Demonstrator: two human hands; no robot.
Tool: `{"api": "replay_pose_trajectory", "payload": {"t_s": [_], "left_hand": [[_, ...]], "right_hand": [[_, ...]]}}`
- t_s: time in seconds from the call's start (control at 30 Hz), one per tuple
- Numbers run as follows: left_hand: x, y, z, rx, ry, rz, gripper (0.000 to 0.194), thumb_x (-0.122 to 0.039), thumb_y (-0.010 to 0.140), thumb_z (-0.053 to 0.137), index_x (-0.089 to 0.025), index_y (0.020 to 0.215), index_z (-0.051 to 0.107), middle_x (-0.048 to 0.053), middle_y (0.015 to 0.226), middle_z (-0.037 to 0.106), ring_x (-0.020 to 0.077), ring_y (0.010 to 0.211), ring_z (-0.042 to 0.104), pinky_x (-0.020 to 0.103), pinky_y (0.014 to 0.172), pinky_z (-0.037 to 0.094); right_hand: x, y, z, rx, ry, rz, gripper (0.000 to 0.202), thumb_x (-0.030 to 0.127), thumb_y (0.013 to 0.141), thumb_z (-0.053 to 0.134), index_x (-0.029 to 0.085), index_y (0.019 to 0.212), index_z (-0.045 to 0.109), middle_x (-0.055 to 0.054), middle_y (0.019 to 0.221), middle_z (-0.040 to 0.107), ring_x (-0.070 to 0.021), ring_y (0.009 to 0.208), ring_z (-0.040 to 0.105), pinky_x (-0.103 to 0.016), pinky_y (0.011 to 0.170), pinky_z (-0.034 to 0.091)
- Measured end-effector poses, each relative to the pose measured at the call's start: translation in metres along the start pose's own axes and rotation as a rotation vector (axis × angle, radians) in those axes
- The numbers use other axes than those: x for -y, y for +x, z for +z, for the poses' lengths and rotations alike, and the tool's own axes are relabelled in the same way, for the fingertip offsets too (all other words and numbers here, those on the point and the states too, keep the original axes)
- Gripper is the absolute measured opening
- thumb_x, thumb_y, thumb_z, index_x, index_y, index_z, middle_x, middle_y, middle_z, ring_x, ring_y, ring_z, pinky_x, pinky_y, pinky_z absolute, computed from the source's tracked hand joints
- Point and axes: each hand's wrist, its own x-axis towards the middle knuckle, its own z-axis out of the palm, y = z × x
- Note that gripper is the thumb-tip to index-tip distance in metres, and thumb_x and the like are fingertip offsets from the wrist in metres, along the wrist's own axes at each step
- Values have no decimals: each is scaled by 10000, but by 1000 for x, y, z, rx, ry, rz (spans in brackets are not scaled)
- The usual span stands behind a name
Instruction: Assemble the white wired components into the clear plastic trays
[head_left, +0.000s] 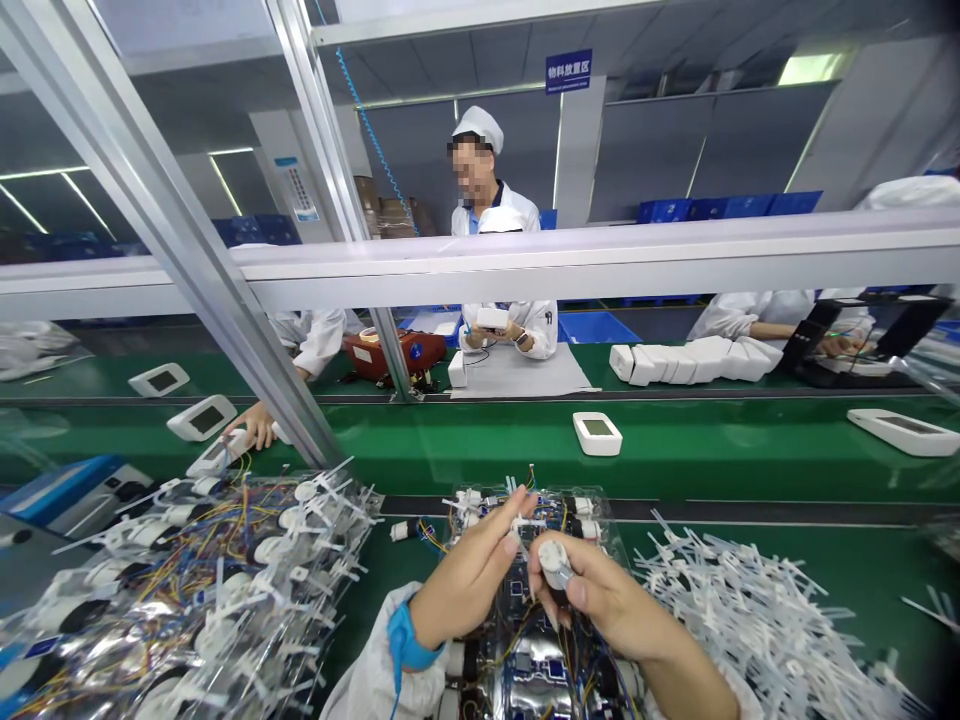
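Note:
My right hand [600, 590] is closed around a small white round component [553, 560], with a short clear tube by the thumb. Close beside it, my left hand [472, 565] has long straight fingers and pinches a small white plastic tube fitting [527, 524] at the thumb tip. The two hands nearly meet above a clear plastic tray [613, 530] full of wired circuit boards and white cylindrical parts. One wired white part [403, 530] lies left of that tray. To the right spreads a heap of white tube fittings [757, 600].
Several stacked parts with wires and tubes [217, 580] crowd the left. A green conveyor [465, 440] carries white display devices [598, 434]. A metal post [202, 260] and a white crossbar [600, 255] stand ahead. Co-workers sit across, one hand [259, 425] reaching in at left.

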Motion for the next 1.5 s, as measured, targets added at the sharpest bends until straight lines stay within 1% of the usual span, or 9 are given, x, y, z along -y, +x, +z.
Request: {"api": "replay_pose_trajectory", "payload": {"t_s": [0.27, 0.43, 0.5, 0.6, 0.7, 0.9, 1.17, 1.27, 1.5], "left_hand": [[-3, 7, -1, -18, 279, -30, 314, -315, 1020, 449, -261, 1274, 626, 28, 1101, 756, 194, 974, 703, 288, 861, 517], [-5, 9, 0, 55, 353, -76, 287, -332, 1032, 435, -257, 1047, 711, -27, 674, 696, 125, 590, 638, 221, 626, 457], [-5, 8, -2, 19, 446, -43, 292, -353, 1023, 453, -260, 1009, 729, -6, 691, 677, 141, 636, 633, 238, 634, 451], [-3, 7, -7, -102, 550, 61, 272, -360, 996, 500, -260, 1028, 751, 71, 954, 683, 215, 913, 639, 321, 787, 495], [2, 8, -10, -149, 419, 150, 291, -305, 1014, 456, -226, 1107, 721, 111, 1203, 651, 234, 1126, 605, 376, 955, 495], [7, 9, -3, -204, 220, 123, 238, -266, 1008, 492, -216, 1162, 665, 71, 1018, 738, 195, 963, 673, 322, 873, 512], [2, 10, 3, -281, 155, 170, 152, -281, 976, 571, -195, 952, 695, 58, 898, 692, 187, 880, 621, 323, 812, 460], [1, 11, 7, -294, 179, 200, 139, -275, 976, 574, -194, 939, 681, 50, 889, 691, 189, 881, 613, 342, 841, 434], [-1, 11, 13, -298, 225, 223, 184, -302, 997, 538, -202, 942, 682, 47, 881, 698, 192, 852, 617, 349, 818, 404]], "right_hand": [[-10, 1, 0, -99, 127, -41, 554, 676, 848, 694, 158, 1031, 617, -36, 868, 545, -123, 637, 482, -225, 551, 347], [-12, 2, -1, -105, 99, -37, 522, 669, 875, 666, 165, 987, 591, -9, 778, 516, -120, 621, 447, -223, 543, 328], [-11, 3, -2, -125, 81, -46, 515, 667, 881, 660, 170, 989, 579, -11, 797, 523, -114, 621, 444, -220, 540, 323], [-8, 4, -3, -158, 85, -51, 517, 669, 896, 640, 193, 1067, 537, -16, 858, 553, -94, 571, 428, -212, 501, 316], [-7, 4, -4, -184, 46, -10, 493, 655, 942, 581, 208, 1121, 476, 26, 756, 534, -77, 477, 371, -201, 438, 277], [-11, 3, -5, -210, -135, 115, 425, 617, 977, 548, 219, 1095, 455, 72, 645, 481, -78, 448, 326, -184, 416, 211], [-11, 6, -8, -289, -433, -42, 478, 642, 942, 560, 196, 1111, 586, 12, 723, 549, -165, 590, 508, -267, 554, 395], [-10, 6, -9, -296, -555, -148, 526, 699, 925, 516, 193, 1019, 624, -34, 854, 594, -226, 776, 533, -303, 672, 396], [-10, 5, -6, -261, -581, -111, 503, 689, 929, 500, 197, 977, 592, -12, 824, 567, -212, 745, 485, -296, 678, 348]]}}
